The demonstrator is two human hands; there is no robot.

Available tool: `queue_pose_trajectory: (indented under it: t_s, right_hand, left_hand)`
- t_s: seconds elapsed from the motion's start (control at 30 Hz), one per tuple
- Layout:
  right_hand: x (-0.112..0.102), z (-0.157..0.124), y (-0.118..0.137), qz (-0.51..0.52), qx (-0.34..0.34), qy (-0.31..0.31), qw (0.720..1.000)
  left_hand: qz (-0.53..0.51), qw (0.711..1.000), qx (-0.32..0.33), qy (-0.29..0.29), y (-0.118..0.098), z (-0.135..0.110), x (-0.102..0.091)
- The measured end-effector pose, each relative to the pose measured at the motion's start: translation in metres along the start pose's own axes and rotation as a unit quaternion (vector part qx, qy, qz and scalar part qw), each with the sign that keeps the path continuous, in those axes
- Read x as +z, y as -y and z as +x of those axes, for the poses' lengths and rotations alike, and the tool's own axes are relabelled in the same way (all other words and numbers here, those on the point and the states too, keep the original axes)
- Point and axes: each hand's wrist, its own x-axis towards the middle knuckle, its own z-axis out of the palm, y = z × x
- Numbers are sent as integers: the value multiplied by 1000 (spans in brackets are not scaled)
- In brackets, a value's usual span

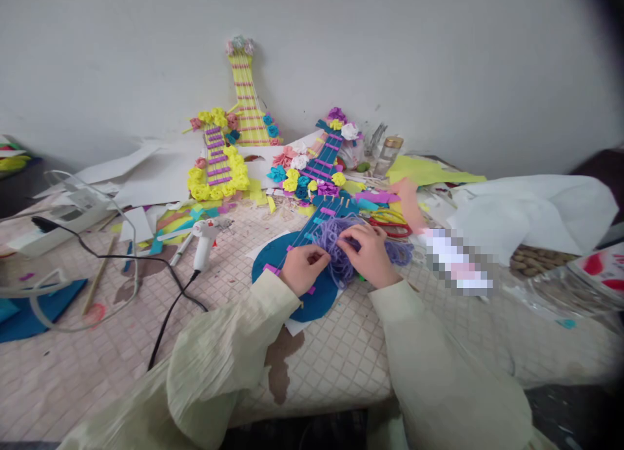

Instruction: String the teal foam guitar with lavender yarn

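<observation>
A loose, tangled bundle of purple yarn (336, 242) lies over the blue paper guitar (273, 251), between my two hands. My left hand (307, 268) is closed at the yarn's left side, thumb and fingers pinched together above the guitar's body. On the other side, my right hand (368, 251) bends its fingers into the yarn, gripping some of it. Purple strips cross the guitar, and thin strings run along its neck. Part of its body is hidden under my left hand and the yarn.
A white glue gun (205, 238) with a black cord stands left of the guitar. Decorated paper instruments, including a yellow one (246, 99), lean at the wall. Scissors (390, 222), a glass jar (389, 154) and a white power strip (61, 225) lie among paper scraps.
</observation>
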Motion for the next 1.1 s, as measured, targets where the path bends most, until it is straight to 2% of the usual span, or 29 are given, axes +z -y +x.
queue_pose_trajectory:
  t_s: [0.17,0.27,0.37,0.47,0.63,0.87,1.0,1.1]
  right_hand:
    - [-1,0,2,-14,66,-80,994]
    - [-7,0,4,25,40,-105,993]
    - [-14,-1,8,43,-37,-84,995]
    - [-16,-2,11,24,-87,-8,996]
    - [-10,-2,7,-14,-62,49,997]
    - [-11,-3,5,-23,-1,-3,1000]
    - [-17,-5,14,13,-50,-40,998]
    - [-15,-6,18,8,-90,-18,996]
  left_hand:
    - [-21,999,23,-30,1,1,1]
    - [-35,998,30,-43,4,1,2]
    - [-46,997,34,-50,8,0,3]
    - [-54,997,37,-52,9,-1,4]
    - [-67,995,33,-68,7,-3,4]
    - [-88,993,35,-76,5,-3,3]
    - [-98,991,45,-76,6,-3,4]
    - [-98,991,51,-79,6,-3,4]
